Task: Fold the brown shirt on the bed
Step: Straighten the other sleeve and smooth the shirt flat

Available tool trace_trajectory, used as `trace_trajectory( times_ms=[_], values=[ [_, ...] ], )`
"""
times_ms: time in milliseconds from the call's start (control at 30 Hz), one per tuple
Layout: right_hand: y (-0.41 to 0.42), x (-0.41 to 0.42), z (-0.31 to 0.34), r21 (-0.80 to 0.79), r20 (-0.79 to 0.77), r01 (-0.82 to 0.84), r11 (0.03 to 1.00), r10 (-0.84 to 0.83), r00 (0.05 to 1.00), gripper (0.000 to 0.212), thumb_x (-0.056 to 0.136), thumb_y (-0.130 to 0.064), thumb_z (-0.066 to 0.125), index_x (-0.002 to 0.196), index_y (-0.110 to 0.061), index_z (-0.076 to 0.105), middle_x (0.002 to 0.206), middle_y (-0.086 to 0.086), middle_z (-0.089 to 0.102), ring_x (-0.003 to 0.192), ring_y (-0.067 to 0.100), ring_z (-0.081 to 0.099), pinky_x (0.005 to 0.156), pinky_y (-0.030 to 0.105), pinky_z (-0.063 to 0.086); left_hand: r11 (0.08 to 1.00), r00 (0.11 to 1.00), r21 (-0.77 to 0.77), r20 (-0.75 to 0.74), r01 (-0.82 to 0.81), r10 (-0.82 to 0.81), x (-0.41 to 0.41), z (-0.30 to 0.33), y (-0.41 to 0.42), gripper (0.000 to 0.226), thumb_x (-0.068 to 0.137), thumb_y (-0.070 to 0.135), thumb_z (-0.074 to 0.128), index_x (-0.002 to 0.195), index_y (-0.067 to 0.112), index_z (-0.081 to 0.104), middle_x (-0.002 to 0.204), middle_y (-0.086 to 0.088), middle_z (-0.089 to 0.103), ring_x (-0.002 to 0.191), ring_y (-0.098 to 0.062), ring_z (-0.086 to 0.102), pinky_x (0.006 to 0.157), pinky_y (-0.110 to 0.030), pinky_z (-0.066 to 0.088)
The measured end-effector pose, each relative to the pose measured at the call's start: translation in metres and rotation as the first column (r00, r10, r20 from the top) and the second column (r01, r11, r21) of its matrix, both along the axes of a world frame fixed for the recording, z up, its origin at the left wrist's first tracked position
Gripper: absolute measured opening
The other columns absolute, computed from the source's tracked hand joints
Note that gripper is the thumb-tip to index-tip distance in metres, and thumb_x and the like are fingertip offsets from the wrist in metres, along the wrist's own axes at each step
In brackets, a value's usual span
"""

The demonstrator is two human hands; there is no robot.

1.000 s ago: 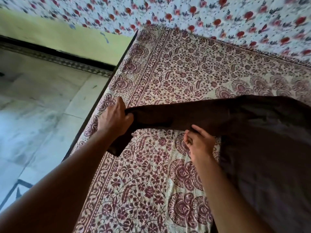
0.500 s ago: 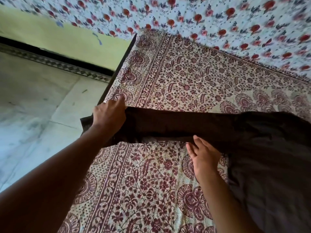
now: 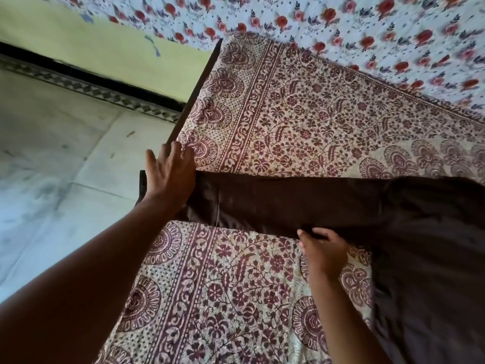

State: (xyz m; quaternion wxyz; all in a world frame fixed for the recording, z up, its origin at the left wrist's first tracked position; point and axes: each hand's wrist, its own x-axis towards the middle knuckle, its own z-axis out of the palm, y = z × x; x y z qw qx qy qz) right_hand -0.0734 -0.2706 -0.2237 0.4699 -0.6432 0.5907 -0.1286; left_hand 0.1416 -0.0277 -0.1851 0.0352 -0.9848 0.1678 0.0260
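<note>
Soft daylight lit the scene, brightest on the pale floor [image 3: 52, 158] at left, dimmer toward the right. The red-flowered cloth [image 3: 367, 30] at the top was motion-blurred. Wide-angle distortion bent the edges. The near forearm [image 3: 78, 285] lay in shadow

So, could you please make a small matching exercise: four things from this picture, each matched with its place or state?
Things:
1. left hand
2. right hand
3. sleeve
4. floor

Places or states:
A. stretched out flat on the bedsheet
B. beside the bed, pale
C. open, at the sleeve's cuff end
D. at the sleeve's near edge

Pairs: 1-C, 2-D, 3-A, 4-B
</note>
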Motion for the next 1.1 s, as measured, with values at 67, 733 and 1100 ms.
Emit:
trace_trajectory(
  times_ms=[67, 733, 1100],
  values=[
    [0.01, -0.001, 0.002, -0.194, -0.248, -0.188, 0.963, 0.137, 0.959, 0.039, 0.07, -0.022, 0.091, 0.104, -0.017, 0.073, 0.108, 0.018, 0.07, 0.101, 0.033, 0.066, 0.076, 0.03, 0.048, 0.997, 0.999, -0.076, 0.046, 0.028, -0.025, -0.016, 0.0, 0.0, 0.046, 0.088, 0.026, 0.062, 0.132, 0.015, 0.052, 0.144, -0.018, 0.046, 0.122, -0.039, 0.051, 0.097, -0.057, 0.042],
    [0.054, 0.04, 0.025, -0.19, -0.177, -0.868, 0.459, 0.854, 0.49, 0.056, 0.111, -0.028, 0.043, 0.163, -0.019, 0.025, 0.174, -0.001, 0.006, 0.16, 0.018, -0.005, 0.129, 0.047, 0.002, 0.957, 0.967, -0.151, -0.022, 0.247, -0.253, -0.095, -0.023, -0.002, 0.071, 0.084, 0.014, 0.066, 0.152, 0.024, 0.049, 0.166, -0.019, 0.031, 0.148, -0.042, 0.04, 0.11, -0.062, 0.041],
    [-0.144, -0.116, 0.006, -0.41, -0.517, -0.494, 0.767, 0.25, 0.818, 0.06, 0.105, -0.046, 0.044, 0.148, -0.005, 0.052, 0.166, 0.026, 0.023, 0.156, 0.044, 0.015, 0.121, 0.058, 0.024, 0.658, 0.741, -0.465, -0.004, 0.593, -0.671, -0.188, -0.028, -0.213, 0.056, 0.094, 0.013, 0.057, 0.149, 0.018, 0.052, 0.155, -0.005, 0.051, 0.138, -0.027, 0.053, 0.107, -0.044, 0.05]
  ],
)
